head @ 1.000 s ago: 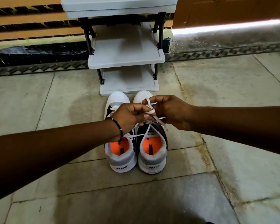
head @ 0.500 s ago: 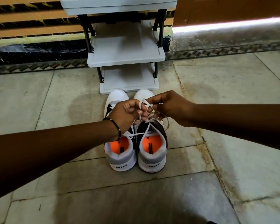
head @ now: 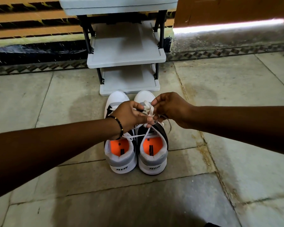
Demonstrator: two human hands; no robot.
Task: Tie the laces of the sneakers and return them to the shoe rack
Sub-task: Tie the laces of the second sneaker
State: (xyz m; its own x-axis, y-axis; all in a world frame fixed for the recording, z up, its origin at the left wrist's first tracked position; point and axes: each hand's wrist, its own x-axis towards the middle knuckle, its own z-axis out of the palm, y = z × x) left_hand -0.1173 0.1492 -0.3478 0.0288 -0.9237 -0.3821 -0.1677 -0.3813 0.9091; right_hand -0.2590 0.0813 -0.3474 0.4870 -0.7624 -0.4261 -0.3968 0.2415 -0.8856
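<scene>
Obs.: the white laces (head: 147, 110) of the right sneaker (head: 152, 141) sit bunched between your two hands, above the shoe's tongue. Your left hand (head: 129, 116) has its grip closed on a strand at the lower side of the bunch; your right hand (head: 170, 108) pinches the upper loops shut between its fingertips. One loose end hangs down past the shoe's right edge, just clear of the floor (head: 228, 99).

The right sneaker stands heel toward you, touching or just beside the left sneaker (head: 120, 154), soles flat on the floor. A thin lace strand from the left sneaker runs across its collar toward the right one; whether that shoe is tied, cannot tell, since your left wrist with its beaded bracelet (head: 119, 126) covers it.

Both toes stop just short of the front edge of the grey shoe rack (head: 126, 54), whose visible shelves are bare. Open tiled floor lies to either side of the pair and behind the heels. The rack backs against the wall base.
</scene>
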